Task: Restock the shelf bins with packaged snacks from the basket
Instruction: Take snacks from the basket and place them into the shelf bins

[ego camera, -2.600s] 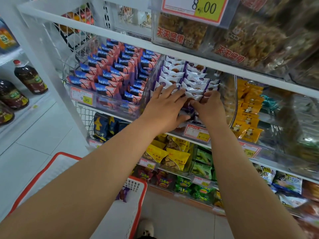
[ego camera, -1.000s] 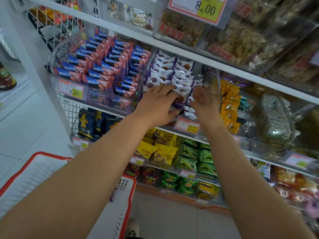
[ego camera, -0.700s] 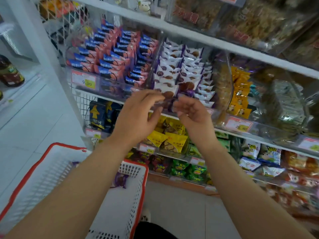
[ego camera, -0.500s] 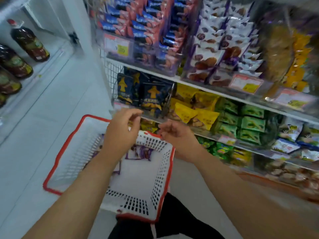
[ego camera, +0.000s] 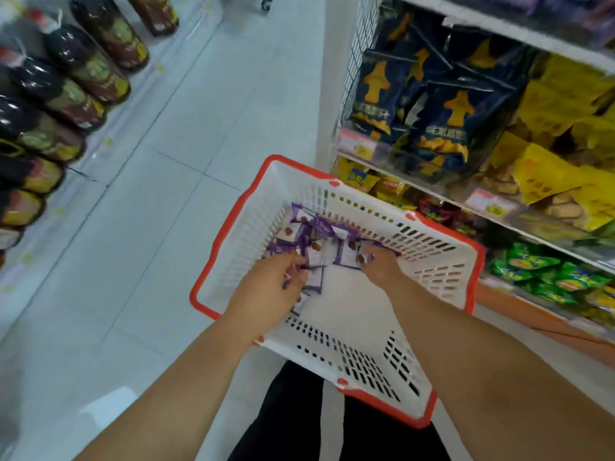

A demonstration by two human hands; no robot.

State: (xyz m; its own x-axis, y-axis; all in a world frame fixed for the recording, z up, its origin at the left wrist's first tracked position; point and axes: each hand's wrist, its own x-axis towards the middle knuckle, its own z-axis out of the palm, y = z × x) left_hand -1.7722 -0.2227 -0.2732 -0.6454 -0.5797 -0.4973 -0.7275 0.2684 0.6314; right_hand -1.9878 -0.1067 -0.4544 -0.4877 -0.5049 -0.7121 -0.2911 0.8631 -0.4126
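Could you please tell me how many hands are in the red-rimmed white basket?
2: the left hand grips purple-and-white snack packets; the right hand pinches another beside them.

The white plastic lattice basket (ego camera: 429, 261) has an orange-red rim. In it lie small purple-and-white snack packets (ego camera: 314, 239) printed with brown rounds. On the white shelf (ego camera: 499, 31) stand dark navy bags (ego camera: 442, 118) with orange-yellow figures, then yellow bags (ego camera: 559, 168); lower down, green packets (ego camera: 545, 271). The pale grey tiled floor (ego camera: 186, 134) shows thin dark seams.
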